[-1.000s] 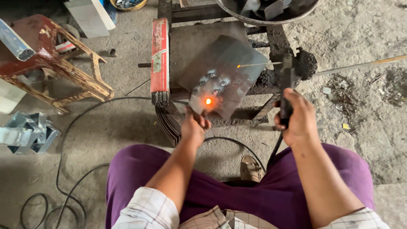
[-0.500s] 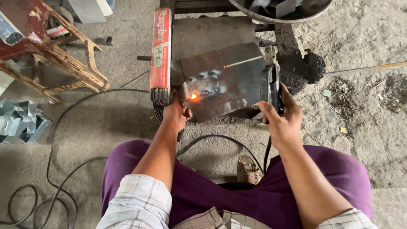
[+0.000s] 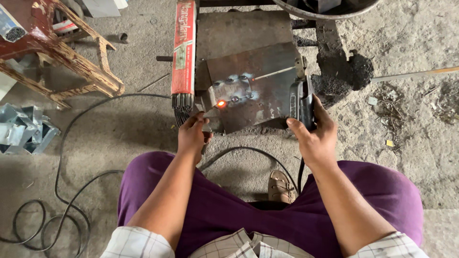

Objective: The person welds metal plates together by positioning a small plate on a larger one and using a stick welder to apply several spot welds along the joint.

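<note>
A rusty steel plate lies tilted on a metal frame in front of my knees. It carries several weld spots, and one orange spot glows near its left edge. My left hand pinches a small metal piece just below that glow. My right hand grips a black electrode holder at the plate's right edge. Its thin rod points left across the plate, tip lifted away from the glow.
A red pack of welding rods lies left of the plate. A worn wooden stool and folded metal brackets sit at the left. Black cable loops over the concrete floor. A metal basin stands beyond the plate.
The bright weld flare has shrunk to a small orange glow. My right hand has drawn the holder closer to the plate's right edge. My left hand stays by the glowing spot.
</note>
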